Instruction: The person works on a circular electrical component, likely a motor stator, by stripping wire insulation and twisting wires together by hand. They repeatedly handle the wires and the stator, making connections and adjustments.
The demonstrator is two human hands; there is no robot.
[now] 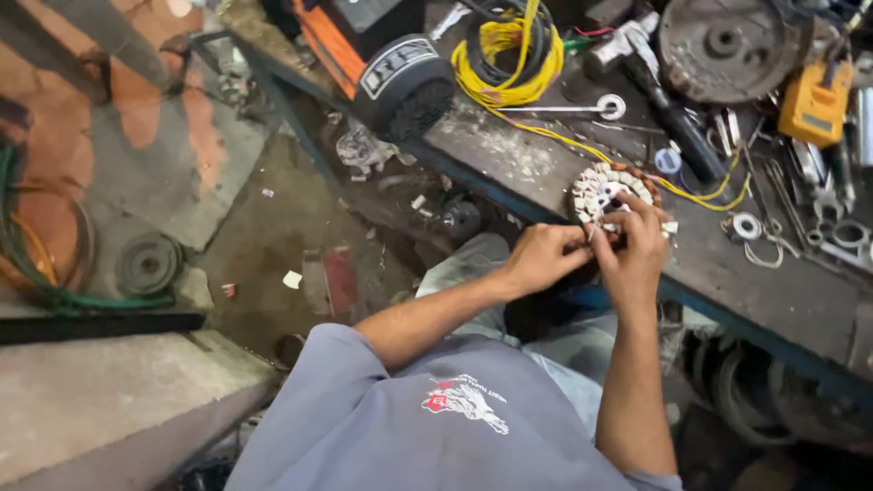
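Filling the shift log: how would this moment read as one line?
left hand: on stator winding | right hand: gripping it | yellow wires attached | workbench edge

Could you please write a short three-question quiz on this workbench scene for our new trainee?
1. True or false: both hands, the left hand and the right hand, are on the round wound stator at the edge of the workbench.
2. What colour is the wire coil lying further back on the bench?
A. yellow
B. blue
C. white
3. Fill in: the handheld meter at the bench's far right has an ______ case.

Key:
1. True.
2. A.
3. Orange.
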